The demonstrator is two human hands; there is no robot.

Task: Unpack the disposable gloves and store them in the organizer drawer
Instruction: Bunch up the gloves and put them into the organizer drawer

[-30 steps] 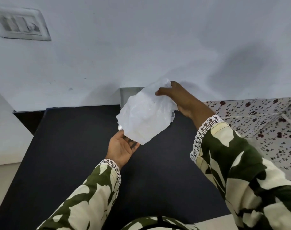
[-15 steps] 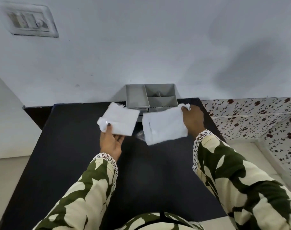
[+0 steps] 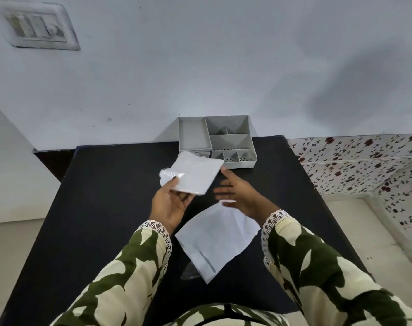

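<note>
Black counter (image 3: 87, 208): grey organizer (image 3: 228, 142) at 12 o'clock against the wall, empty white wrapper (image 3: 216, 241) lying flat at 6. Folded glove stack (image 3: 193, 175) sits pinched at its near-left corner in the left hand (image 3: 169, 205); right hand (image 3: 240, 194) hovers splayed at 3, holding nothing. Likely feather-light, limp, slick film: grip across the fold.

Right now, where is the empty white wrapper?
The white wrapper lies flat on the black table, near the front edge, under the open right hand and below the folded gloves in the left hand.
</note>
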